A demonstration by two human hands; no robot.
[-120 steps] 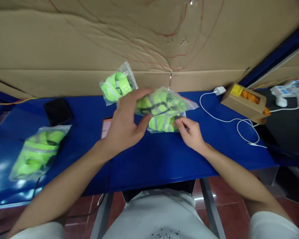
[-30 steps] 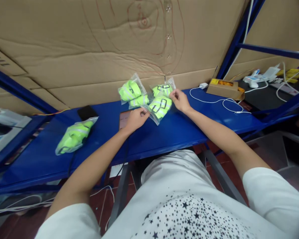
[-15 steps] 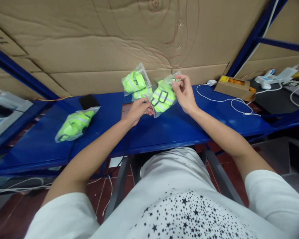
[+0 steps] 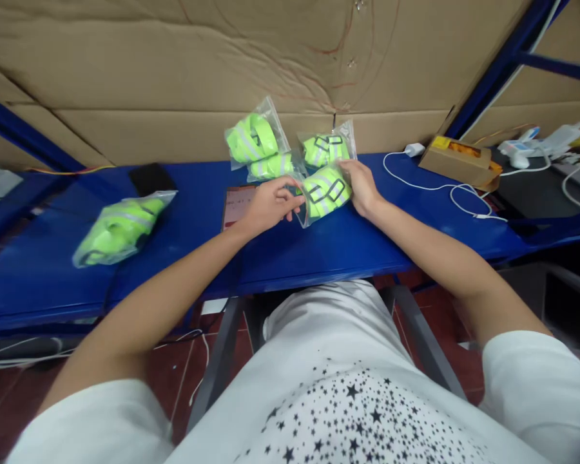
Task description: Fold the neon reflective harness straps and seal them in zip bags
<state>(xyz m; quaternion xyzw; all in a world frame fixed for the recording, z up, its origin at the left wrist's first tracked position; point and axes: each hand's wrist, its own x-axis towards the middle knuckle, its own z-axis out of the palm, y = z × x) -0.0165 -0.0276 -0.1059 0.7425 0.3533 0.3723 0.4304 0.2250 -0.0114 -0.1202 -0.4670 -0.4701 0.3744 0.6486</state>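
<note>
Between my hands is a clear zip bag [image 4: 327, 191] with a neon yellow-green reflective strap folded inside and black buckles showing. My left hand [image 4: 275, 203] pinches the bag's left edge between thumb and fingers. Around its right side curls my right hand [image 4: 361, 185], its fingers partly hidden behind the bag. Just behind lies another bagged strap [image 4: 321, 151] with black buckles. To its left, a bagged strap [image 4: 251, 138] leans near the cardboard, and more green strap [image 4: 271, 166] in plastic lies below it. A further bagged strap [image 4: 123, 227] rests at the left.
The blue table [image 4: 280, 258] runs along a cardboard wall [image 4: 174, 84]. A dark flat object [image 4: 151, 179] and a reddish card [image 4: 236, 205] lie on it. On the right are a white charger with its cable [image 4: 414, 149] and an open cardboard box [image 4: 457, 169].
The held bag has come away from the bagged strap behind it, which now shows clearly. My right hand has shifted from the bag's top corner down to its right side.
</note>
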